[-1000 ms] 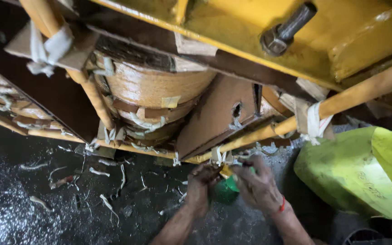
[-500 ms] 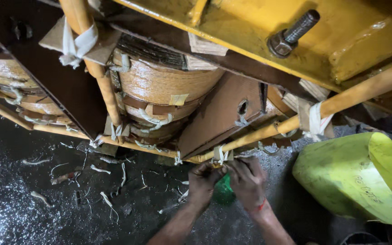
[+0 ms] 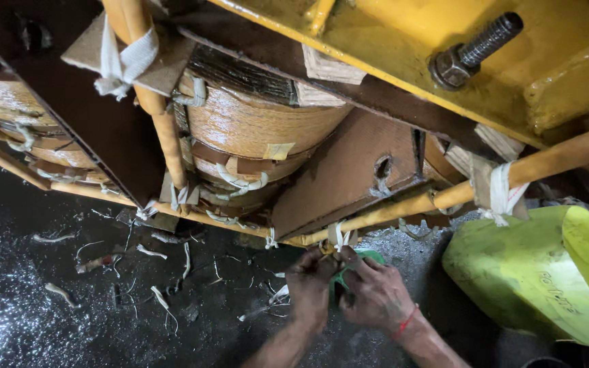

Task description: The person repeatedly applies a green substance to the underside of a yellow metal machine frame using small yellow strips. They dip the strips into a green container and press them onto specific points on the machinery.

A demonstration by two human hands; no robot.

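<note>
Head view caught both hands low in the frame's centre, pressed together under the joint of two paper-wrapped rods [image 3: 403,208]. Left hand [image 3: 310,285] and right hand [image 3: 376,296] were both pinched around a small green object [image 3: 349,272], held up close to the white tape tie [image 3: 339,235], likely so it sat right at the knot. Above hung the wound coil [image 3: 260,126] under a yellow frame [image 3: 390,41] with its bolt [image 3: 475,48]. A yellow-green bag [image 3: 540,272] sat at right.
</note>
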